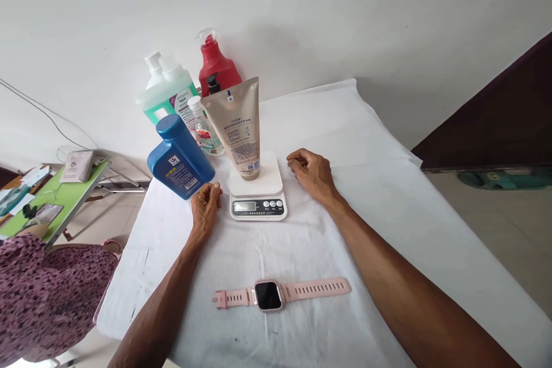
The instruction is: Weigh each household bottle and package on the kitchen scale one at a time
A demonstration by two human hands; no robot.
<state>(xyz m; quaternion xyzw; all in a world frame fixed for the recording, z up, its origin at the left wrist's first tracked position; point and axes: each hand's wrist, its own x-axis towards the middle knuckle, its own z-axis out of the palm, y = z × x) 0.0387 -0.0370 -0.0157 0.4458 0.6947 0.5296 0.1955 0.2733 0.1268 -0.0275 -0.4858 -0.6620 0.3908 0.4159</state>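
A white kitchen scale (259,210) sits on the cloth-covered table, with a beige squeeze tube (237,132) standing upright on its platform, wide end up. My left hand (206,205) rests on the cloth left of the scale, fingers curled in and holding nothing that shows. Just behind it stands a blue bottle (179,158). To the scale's right, my right hand (313,172) lies on the cloth, its fingers loosely closed and apart from scale and tube. A pink smartwatch (268,295) lies flat between my forearms, strap stretched out, screen dark.
Behind the tube, against the wall, are a red pump bottle (218,63), a green-and-white bottle (168,92) and a small clear bottle (204,126). At left, a person in patterned pink clothing (52,293) is beside a green table (71,198). White cloth (431,241) covers my table.
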